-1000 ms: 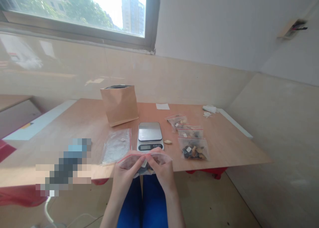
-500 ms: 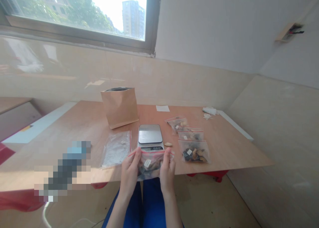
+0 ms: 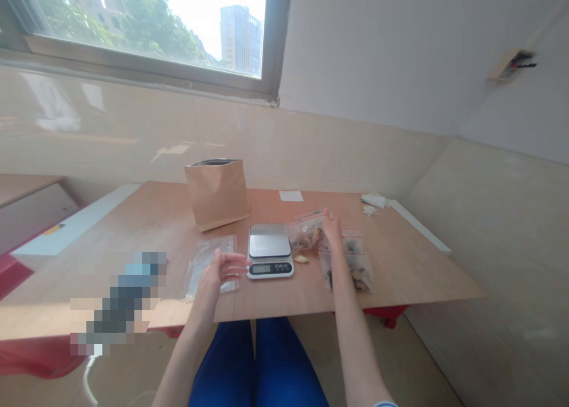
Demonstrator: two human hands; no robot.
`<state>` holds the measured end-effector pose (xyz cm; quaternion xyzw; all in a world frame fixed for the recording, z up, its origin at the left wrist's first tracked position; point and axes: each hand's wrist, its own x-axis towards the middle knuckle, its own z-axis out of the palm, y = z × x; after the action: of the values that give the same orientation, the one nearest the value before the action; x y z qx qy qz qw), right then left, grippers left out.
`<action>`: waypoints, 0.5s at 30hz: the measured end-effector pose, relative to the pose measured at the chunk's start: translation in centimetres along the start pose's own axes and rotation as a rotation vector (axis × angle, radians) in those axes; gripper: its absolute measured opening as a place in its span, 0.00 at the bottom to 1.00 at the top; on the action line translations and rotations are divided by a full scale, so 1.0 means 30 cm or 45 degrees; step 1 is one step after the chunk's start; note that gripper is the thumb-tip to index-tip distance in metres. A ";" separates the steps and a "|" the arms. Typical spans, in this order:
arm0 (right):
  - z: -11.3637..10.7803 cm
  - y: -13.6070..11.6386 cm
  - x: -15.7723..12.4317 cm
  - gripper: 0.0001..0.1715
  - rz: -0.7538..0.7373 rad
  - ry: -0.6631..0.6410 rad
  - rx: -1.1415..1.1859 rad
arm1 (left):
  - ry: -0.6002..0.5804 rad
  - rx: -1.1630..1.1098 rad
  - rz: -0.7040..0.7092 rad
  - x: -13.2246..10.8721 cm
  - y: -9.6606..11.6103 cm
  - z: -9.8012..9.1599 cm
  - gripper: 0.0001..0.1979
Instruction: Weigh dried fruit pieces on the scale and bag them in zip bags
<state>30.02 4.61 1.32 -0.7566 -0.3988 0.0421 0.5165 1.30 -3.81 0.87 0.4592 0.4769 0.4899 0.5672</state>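
My right hand reaches out over the table and holds a small filled zip bag by its edge, above the row of filled zip bags to the right of the scale. My left hand hovers open, fingers apart, over the flat pile of empty clear zip bags, just left of the digital scale. A single pale piece lies beside the scale.
A brown paper stand-up pouch stands open behind the scale. White paper slips and scraps lie near the wall. A blurred-out object sits at the table's front left. The wooden table ends just before my knees.
Both hands held the filled zip bag at the table's front edge; now the right hand has carried it forward and right to the bag row, and the left has let go and moved left.
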 end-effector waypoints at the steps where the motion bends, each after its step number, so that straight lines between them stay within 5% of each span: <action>1: 0.011 0.004 -0.013 0.33 0.011 0.090 -0.040 | -0.001 0.013 0.018 0.000 -0.002 -0.001 0.31; 4: 0.031 0.039 -0.126 0.26 -0.217 0.302 -0.084 | 0.152 0.107 0.163 0.023 0.011 -0.011 0.30; 7: 0.039 0.107 -0.265 0.16 -0.710 -0.176 -0.085 | 0.488 0.367 0.434 0.102 0.068 -0.026 0.23; 9: 0.040 0.159 -0.324 0.14 -0.833 -0.447 -0.194 | 0.718 0.620 0.667 0.193 0.126 -0.035 0.18; 11: 0.036 0.203 -0.343 0.15 -0.829 -0.530 -0.251 | 0.896 0.877 0.858 0.303 0.184 -0.045 0.18; 15: 0.012 0.231 -0.302 0.18 -0.739 -0.604 -0.071 | 0.738 1.159 0.949 0.484 0.263 -0.079 0.27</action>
<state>27.59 -2.01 -7.64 -0.5952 -0.7061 0.0573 0.3793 -1.03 11.51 7.07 0.6374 0.5789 0.5067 -0.0431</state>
